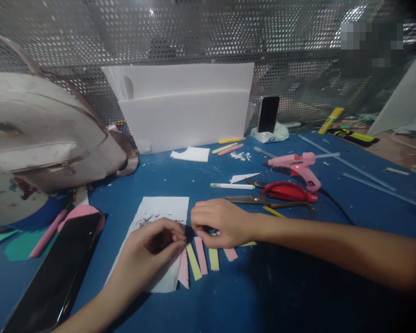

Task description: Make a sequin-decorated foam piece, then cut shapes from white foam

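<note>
My left hand [152,247] rests over a white paper sheet [164,277], its thumb and fingertips pinched together. Small shiny bits [147,221] lie scattered on that sheet. Close by on the right, my right hand [225,224] is curled, its thumb and forefinger drawn together. Anything in either pinch is hidden or too small to make out. Beneath and between the hands, pink strips [201,256] and yellow strips [194,262] fan out on the blue table, their upper ends partly covered by my hands.
Behind my right hand lie scissors [246,200], red-handled pliers [287,192], a white marker [232,186] and a pink glue gun [291,162] with a lit light. A black phone [55,273] and a backpack [55,134] occupy the left. White boards [187,115] stand behind.
</note>
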The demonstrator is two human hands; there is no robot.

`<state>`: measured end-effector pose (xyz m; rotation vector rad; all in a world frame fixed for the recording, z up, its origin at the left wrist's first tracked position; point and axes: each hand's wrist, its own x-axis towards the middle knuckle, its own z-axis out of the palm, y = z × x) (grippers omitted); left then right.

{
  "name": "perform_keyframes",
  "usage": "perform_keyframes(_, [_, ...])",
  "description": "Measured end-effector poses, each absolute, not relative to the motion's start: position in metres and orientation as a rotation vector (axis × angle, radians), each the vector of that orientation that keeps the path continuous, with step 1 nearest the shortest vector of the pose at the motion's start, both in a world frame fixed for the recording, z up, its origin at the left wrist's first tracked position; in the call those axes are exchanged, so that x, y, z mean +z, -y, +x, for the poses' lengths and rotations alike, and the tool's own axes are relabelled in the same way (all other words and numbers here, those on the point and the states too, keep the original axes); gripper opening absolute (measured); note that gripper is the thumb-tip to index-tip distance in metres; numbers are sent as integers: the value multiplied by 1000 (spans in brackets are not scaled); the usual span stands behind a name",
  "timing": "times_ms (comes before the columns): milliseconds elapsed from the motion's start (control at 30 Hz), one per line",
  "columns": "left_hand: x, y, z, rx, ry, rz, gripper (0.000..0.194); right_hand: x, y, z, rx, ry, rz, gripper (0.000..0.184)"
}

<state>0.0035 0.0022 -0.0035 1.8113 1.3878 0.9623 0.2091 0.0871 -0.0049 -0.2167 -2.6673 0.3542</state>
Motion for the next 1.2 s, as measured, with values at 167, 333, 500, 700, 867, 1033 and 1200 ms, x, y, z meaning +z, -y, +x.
perform_keyframes(167, [-4,-1,2,941,-1408,1936,10,-3,-88,210,352,2694,-158,14])
perform_keyframes(333, [-2,0,2,944,-1367,2037,11,-1,-88,210,341,2717,-93,19])
perform_keyframes(500, [0,0,2,958,-1374,2055,8,-2,-89,210,340,2742,-37,20])
perform_keyframes(700, [0,1,0,959,-1383,2075,6,-3,-91,211,355,2786,15,20])
perform_keyframes(867, [0,1,-1,969,-1374,2100,8,-4,-92,211,361,2772,46,20])
perform_keyframes(1033, [0,1,-1,980,-1362,2099,9,-5,-91,211,341,2768,47,21])
perform_keyframes(1200, [0,1,0,974,-1361,2089,9,-5,-92,211,332,2752,47,21])
